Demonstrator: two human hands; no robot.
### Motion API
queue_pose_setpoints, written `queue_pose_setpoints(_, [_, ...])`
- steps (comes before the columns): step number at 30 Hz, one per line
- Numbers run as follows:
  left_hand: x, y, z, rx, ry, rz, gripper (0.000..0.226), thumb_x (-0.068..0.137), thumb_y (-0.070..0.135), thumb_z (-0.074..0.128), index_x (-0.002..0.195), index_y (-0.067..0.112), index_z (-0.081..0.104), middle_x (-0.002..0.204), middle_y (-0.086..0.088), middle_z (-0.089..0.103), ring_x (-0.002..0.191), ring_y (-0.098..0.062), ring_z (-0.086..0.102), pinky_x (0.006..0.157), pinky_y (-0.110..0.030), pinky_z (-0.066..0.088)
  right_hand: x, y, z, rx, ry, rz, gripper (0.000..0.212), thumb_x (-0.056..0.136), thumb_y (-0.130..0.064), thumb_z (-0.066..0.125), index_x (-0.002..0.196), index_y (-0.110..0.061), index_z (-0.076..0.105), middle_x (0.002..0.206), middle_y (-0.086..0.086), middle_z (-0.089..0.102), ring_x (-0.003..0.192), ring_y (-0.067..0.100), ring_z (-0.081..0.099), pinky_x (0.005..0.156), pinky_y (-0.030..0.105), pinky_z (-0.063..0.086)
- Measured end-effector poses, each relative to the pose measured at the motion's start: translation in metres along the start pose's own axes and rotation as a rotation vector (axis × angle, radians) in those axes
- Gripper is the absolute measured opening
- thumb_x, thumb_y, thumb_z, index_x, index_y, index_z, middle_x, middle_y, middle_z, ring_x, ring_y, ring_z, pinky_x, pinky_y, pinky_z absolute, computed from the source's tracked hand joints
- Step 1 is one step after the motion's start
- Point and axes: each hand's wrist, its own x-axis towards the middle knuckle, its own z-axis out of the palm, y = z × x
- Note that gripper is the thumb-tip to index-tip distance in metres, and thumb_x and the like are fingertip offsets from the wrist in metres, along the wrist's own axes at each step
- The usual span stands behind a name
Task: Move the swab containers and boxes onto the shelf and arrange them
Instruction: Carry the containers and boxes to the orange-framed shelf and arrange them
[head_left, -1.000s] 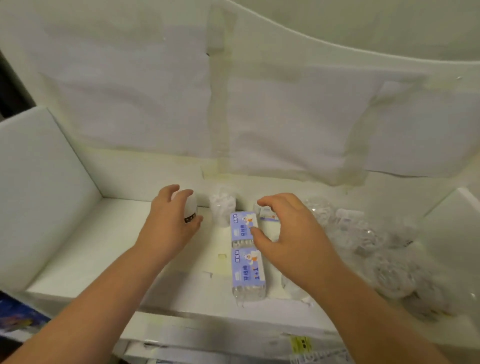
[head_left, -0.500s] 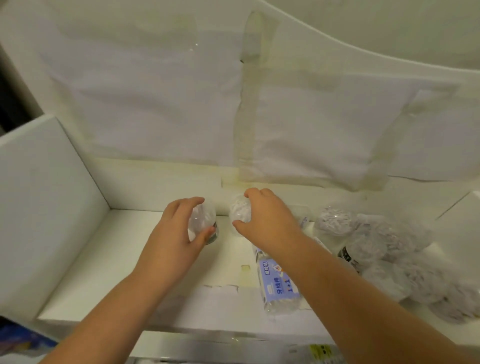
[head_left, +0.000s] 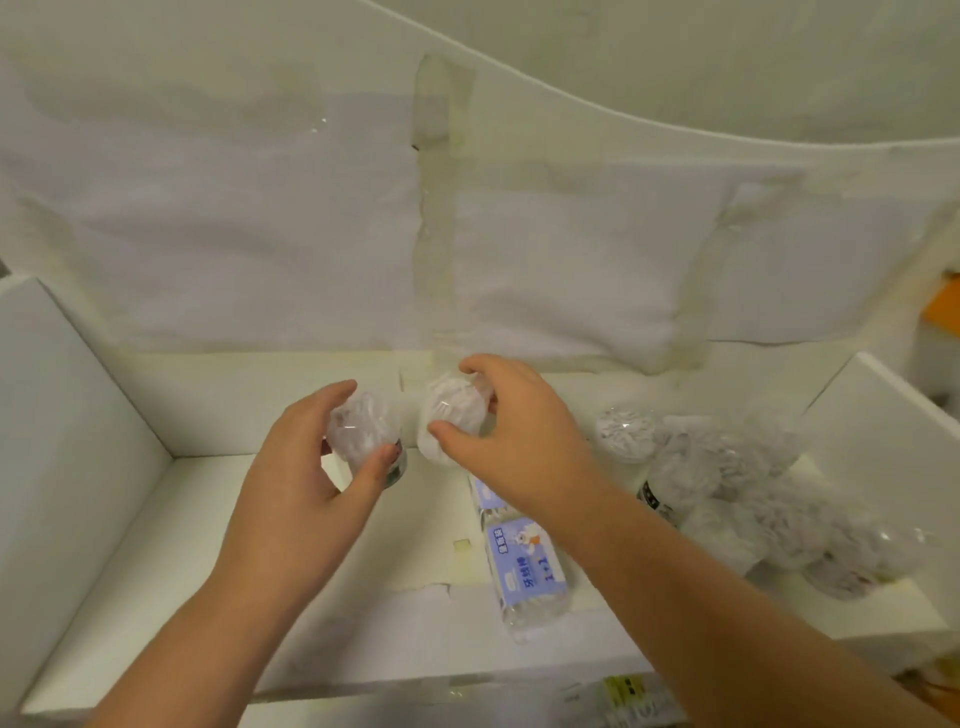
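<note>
Clear plastic swab tub (head_left: 367, 432) sits between the left hand (head_left: 306, 483) thumb and curled fingers; the right hand (head_left: 511, 441) pinches another swab tub (head_left: 451, 415) likewise.

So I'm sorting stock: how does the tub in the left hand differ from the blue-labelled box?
The tub is round, clear and gripped upright by the left hand; the box is oblong, blue-labelled, lying flat and untouched on the shelf. Both are clear plastic.
</note>
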Motion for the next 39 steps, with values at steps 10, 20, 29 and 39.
queue_pose_setpoints(10, [-0.009,0.101,0.043,-0.08,-0.076,0.186,0.054,0.078,0.033,0.074,0.126,0.037,0.05,0.113,0.026,0.05,0.099,-0.006,0.058,0.084,-0.008,0.039,-0.075,0.044,-0.119,0.062,0.366,0.021,0.057,0.076,-0.04,0.079,0.127,-0.035,0.054,0.115,-0.02,0.055,0.103,0.003,0.059,0.092,0.023,0.05])
queue_pose_setpoints(20, [-0.081,0.245,0.115,-0.213,-0.194,0.336,0.052,0.076,0.043,0.068,0.125,0.038,0.051,0.115,0.024,0.053,0.107,0.005,0.052,0.084,-0.006,0.039,-0.2,0.089,-0.246,-0.013,0.449,0.075,0.063,0.076,-0.048,0.077,0.132,-0.039,0.05,0.118,-0.023,0.054,0.106,-0.002,0.057,0.088,0.016,0.052])
queue_pose_setpoints(29, [-0.188,0.384,0.192,-0.283,-0.268,0.387,0.043,0.079,0.044,0.066,0.118,0.046,0.049,0.116,0.034,0.048,0.108,0.013,0.047,0.082,-0.005,0.036,-0.331,0.16,-0.373,0.007,0.463,0.14,0.062,0.075,-0.049,0.076,0.129,-0.043,0.048,0.119,-0.028,0.051,0.105,-0.002,0.058,0.085,0.024,0.056])
queue_pose_setpoints(39, [-0.243,0.5,0.3,-0.367,-0.459,0.401,0.046,0.071,0.063,0.059,0.116,0.058,0.047,0.121,0.038,0.046,0.111,0.009,0.049,0.086,-0.013,0.041,-0.409,0.245,-0.491,-0.043,0.571,0.322,0.061,0.076,-0.048,0.078,0.13,-0.045,0.049,0.118,-0.029,0.051,0.1,-0.009,0.056,0.074,0.006,0.047])
